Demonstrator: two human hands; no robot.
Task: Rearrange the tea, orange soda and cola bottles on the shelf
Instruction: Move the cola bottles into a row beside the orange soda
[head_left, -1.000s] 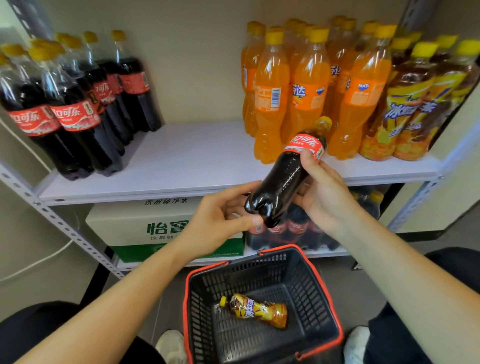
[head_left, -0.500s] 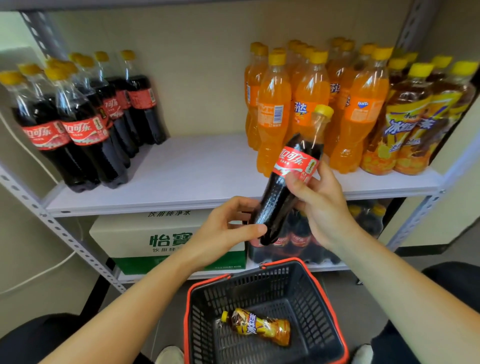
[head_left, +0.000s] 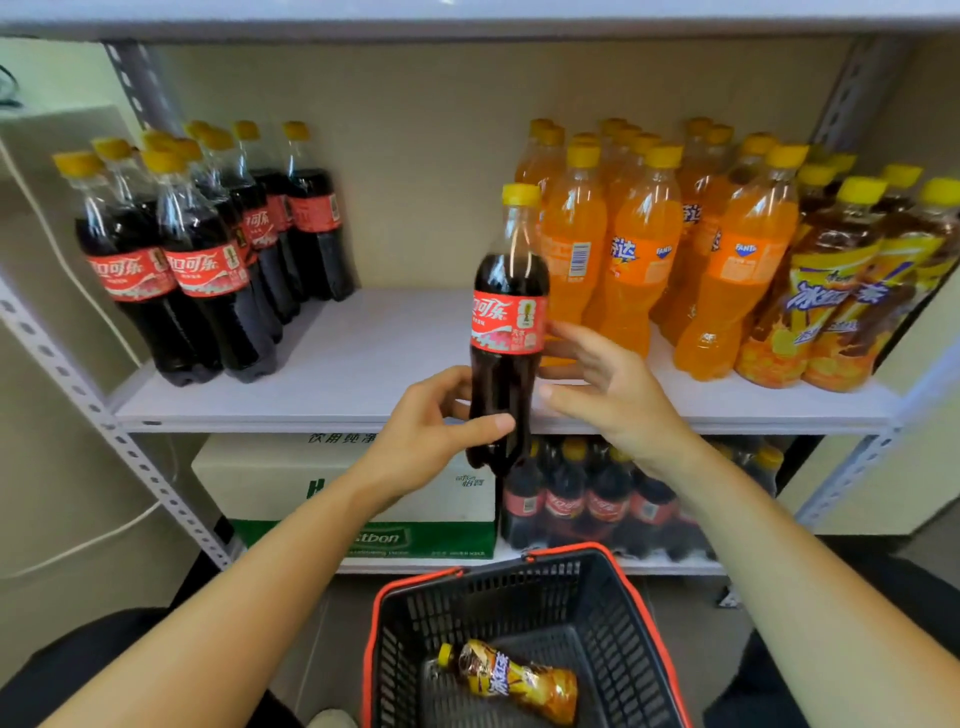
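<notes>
Up and left of the left hand (head_left: 431, 434), dark plastic cola bottles (head_left: 208, 260) with red labels and yellow caps stand clustered on the white shelf board (head_left: 389, 353). The left hand curls its thumb and fingers round the lower body of one more upright cola bottle (head_left: 508, 332), in front of the shelf edge. Just right of it, the right hand (head_left: 615, 397) is loosely spread beside the label; whether it touches cannot be told. Past that hand stand orange plastic soda bottles (head_left: 644, 249), then yellow-wrapped brown tea bottles (head_left: 841, 296). Below both hands, a black mesh plastic basket (head_left: 519, 603) with a red rim holds one lying tea bottle (head_left: 514, 680).
</notes>
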